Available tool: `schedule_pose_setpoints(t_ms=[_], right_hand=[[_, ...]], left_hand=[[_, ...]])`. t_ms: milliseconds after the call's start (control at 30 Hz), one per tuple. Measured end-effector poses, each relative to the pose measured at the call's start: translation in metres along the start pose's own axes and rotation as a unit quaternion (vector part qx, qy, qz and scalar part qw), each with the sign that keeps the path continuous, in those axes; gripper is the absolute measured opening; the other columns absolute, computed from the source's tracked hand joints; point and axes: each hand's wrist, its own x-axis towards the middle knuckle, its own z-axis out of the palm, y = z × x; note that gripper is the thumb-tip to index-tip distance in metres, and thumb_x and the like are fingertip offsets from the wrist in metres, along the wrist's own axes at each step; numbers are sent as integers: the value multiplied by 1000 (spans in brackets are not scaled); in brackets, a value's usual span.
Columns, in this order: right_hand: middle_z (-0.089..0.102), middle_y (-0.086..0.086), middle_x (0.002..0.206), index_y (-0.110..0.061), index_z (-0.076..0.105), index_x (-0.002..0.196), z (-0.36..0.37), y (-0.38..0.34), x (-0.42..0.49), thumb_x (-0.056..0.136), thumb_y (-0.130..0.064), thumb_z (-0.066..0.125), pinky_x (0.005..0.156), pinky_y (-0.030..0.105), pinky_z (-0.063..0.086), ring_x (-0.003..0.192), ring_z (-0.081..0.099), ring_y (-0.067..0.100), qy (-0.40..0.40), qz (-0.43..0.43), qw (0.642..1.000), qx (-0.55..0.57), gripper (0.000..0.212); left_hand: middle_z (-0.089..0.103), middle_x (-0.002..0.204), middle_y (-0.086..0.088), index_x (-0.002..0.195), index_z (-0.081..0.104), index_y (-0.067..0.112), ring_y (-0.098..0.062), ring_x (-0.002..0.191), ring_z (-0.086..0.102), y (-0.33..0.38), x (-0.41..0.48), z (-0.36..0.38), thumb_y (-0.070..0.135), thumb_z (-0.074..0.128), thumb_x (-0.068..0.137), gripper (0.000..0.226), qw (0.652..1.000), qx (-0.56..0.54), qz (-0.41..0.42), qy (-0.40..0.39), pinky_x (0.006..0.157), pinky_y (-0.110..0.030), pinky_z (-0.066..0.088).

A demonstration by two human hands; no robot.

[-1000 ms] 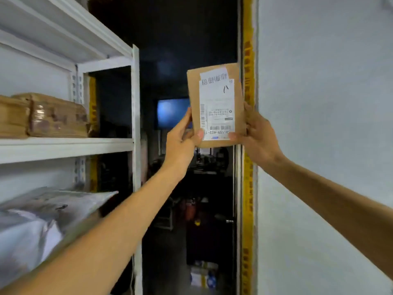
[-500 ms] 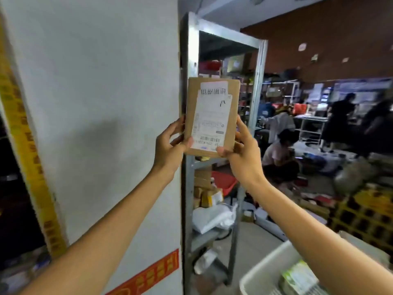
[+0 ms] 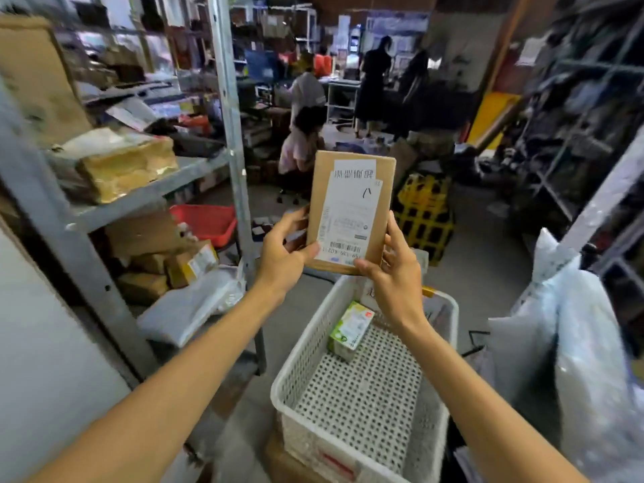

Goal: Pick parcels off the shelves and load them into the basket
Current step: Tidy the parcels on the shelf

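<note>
The parcel (image 3: pixel 352 210) stands upright between the left hand (image 3: pixel 283 261) and the right hand (image 3: pixel 395 285) above the far end of the basket (image 3: pixel 304 350), a small box (image 3: pixel 350 329) lies inside it, the shelves (image 3: pixel 156 190) stand left, bags (image 3: pixel 585 360) right, and what may be a carton (image 3: pixel 283 461) sits underneath.

Dim light over cluttered grey floor (image 3: pixel 488 259)

Print on parcel (image 3: pixel 352 210) label too blurred to read, basket (image 3: pixel 304 346) near corner cut by bottom edge, background people (image 3: pixel 373 78) blurred
</note>
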Motion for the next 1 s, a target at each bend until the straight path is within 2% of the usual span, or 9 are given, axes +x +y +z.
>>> schedule_pose_setpoints(t_ms=[100, 200, 333, 467, 567, 667, 767, 900, 1000], right_hand=[[54, -3, 138, -34, 26, 149, -9, 34, 12, 81, 9, 65, 91, 37, 55, 118, 59, 14, 37, 41, 998, -29, 90], [53, 0, 141, -43, 25, 145, -11, 68, 21, 82, 5, 66, 94, 39, 54, 119, 58, 13, 66, 73, 994, -50, 88], [58, -16, 125, -38, 25, 145, -6, 106, 30, 87, -15, 70, 81, 9, 50, 102, 58, -12, 104, 129, 984, -68, 77], [58, -24, 110, -44, 31, 134, 1, 150, 36, 84, -4, 71, 70, 4, 47, 91, 58, -19, 144, 177, 970, -85, 75], [59, -15, 117, -37, 31, 140, 0, 188, 38, 84, 1, 67, 69, 3, 46, 89, 58, -17, 158, 226, 958, -82, 77], [54, -7, 135, -32, 29, 146, -4, 231, 40, 87, -1, 64, 76, 6, 48, 107, 58, -1, 147, 263, 949, -87, 76], [47, -14, 140, -41, 27, 141, -10, 277, 42, 88, -5, 64, 91, 12, 47, 121, 52, 5, 139, 288, 943, -91, 73], [54, -23, 128, -43, 33, 139, -18, 339, 45, 88, -9, 67, 86, 15, 51, 107, 54, -13, 128, 335, 928, -94, 70], [57, -14, 131, -28, 36, 147, -18, 381, 51, 86, -10, 68, 90, 31, 54, 109, 58, 2, 128, 382, 911, -94, 70]], left_hand=[[58, 113, 14, 132, 50, 12, 10, 99, 57, -31, 23, 27, -12, 63, 82, 57, 998, -16, -31, -48, 84, -9, 47], [57, 119, 10, 135, 49, 12, -7, 114, 56, -70, 47, 48, -10, 64, 82, 59, 994, -9, -57, -94, 93, -25, 50], [57, 122, -1, 136, 48, 10, -13, 109, 59, -117, 71, 70, -13, 61, 83, 60, 982, -21, -109, -152, 79, -14, 54], [58, 114, 1, 134, 49, 6, 7, 91, 59, -166, 90, 90, -15, 59, 83, 56, 966, -18, -154, -208, 73, -8, 51], [58, 115, 0, 134, 49, 6, -1, 97, 60, -204, 94, 109, -17, 58, 82, 57, 951, -10, -203, -232, 71, -9, 51], [56, 123, -6, 135, 47, 8, -17, 114, 56, -242, 98, 129, -16, 60, 82, 59, 941, 0, -239, -239, 87, -21, 51], [54, 121, -4, 132, 47, 12, -19, 117, 55, -285, 99, 150, -14, 60, 82, 58, 935, 6, -266, -234, 96, -32, 49], [55, 115, 4, 129, 48, 20, -17, 115, 55, -343, 101, 174, -11, 63, 82, 58, 918, 32, -301, -256, 95, -34, 50], [55, 124, -6, 136, 46, 14, -21, 116, 56, -385, 109, 190, -11, 63, 82, 61, 900, 49, -335, -274, 95, -37, 51]])
